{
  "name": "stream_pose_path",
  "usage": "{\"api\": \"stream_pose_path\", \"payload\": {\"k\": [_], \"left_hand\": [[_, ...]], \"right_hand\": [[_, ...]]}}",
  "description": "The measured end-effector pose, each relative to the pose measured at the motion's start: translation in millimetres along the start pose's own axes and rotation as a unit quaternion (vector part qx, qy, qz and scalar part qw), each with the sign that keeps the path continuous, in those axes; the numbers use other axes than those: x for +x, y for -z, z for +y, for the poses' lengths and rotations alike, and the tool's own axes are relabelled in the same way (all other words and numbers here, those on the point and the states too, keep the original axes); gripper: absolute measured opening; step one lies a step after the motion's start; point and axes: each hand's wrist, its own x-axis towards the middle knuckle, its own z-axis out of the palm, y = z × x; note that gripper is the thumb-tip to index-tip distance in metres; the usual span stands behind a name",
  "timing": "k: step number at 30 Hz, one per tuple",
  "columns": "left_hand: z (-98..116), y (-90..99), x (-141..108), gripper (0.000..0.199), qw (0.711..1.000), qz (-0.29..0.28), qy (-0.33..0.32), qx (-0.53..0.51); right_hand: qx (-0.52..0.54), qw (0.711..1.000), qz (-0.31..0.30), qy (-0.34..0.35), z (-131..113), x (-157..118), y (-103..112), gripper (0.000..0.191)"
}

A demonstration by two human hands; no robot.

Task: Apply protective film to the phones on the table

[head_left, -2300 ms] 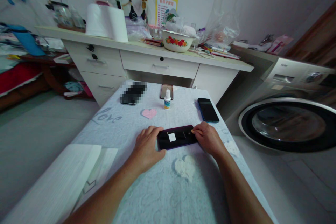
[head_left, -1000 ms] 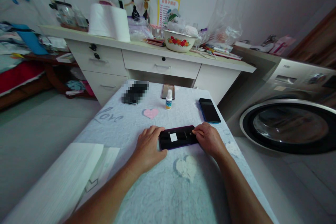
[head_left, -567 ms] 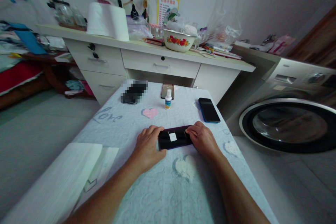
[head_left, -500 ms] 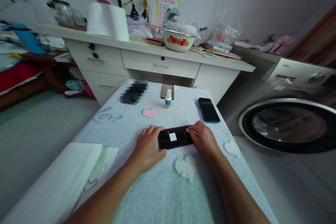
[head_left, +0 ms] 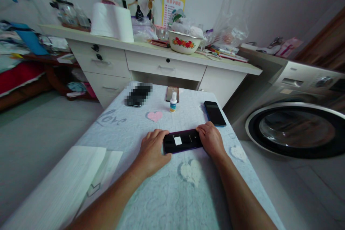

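Observation:
A dark smartphone with a small white square on it lies sideways on the cloth-covered table. My left hand grips its left end, thumb below and fingers above. At the other end my right hand is closed on the phone's right edge, its fingertips bent over the corner. Beyond the phone stands a small white spray bottle with a blue and yellow label. Behind that bottle lies a brownish phone case or phone. Another black phone with a blue edge rests to the right, past my right hand.
A blurred-out dark device lies at the table's far left. White boards or sheets are at the near left. Behind the table is a white desk bearing a flowered bowl. A washing machine stands on the right.
My right hand has slid slightly right, from over the phone's face to its right edge, uncovering more of that end. The left hand keeps its grip.

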Motion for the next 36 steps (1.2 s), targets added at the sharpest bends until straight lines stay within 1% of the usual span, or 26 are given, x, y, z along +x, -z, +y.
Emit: {"api": "stream_pose_path", "payload": {"k": [6, 18, 22, 27, 36], "left_hand": [[0, 0.0, 0, 0.054, 1.0, 0.002, -0.003, -0.001], [1, 0.8, 1, 0.053, 1.0, 0.001, -0.003, 0.008], [0, 0.4, 1, 0.053, 1.0, 0.002, -0.003, 0.007], [-1, -0.6, 1, 0.054, 1.0, -0.001, -0.002, 0.003], [-3, -2.1, 1, 0.054, 1.0, 0.006, -0.006, -0.001]], "right_hand": [[-0.027, 0.999, -0.036, 0.008, -14, 0, 1, 0.026], [-0.039, 0.993, -0.087, 0.076, -37, -2, 2, 0.029], [-0.046, 0.991, -0.095, 0.08, -42, -2, 3, 0.029], [-0.063, 0.992, -0.091, 0.067, -39, -1, 3, 0.029], [-0.086, 0.994, -0.065, 0.02, -20, 2, 6, 0.031]]}}
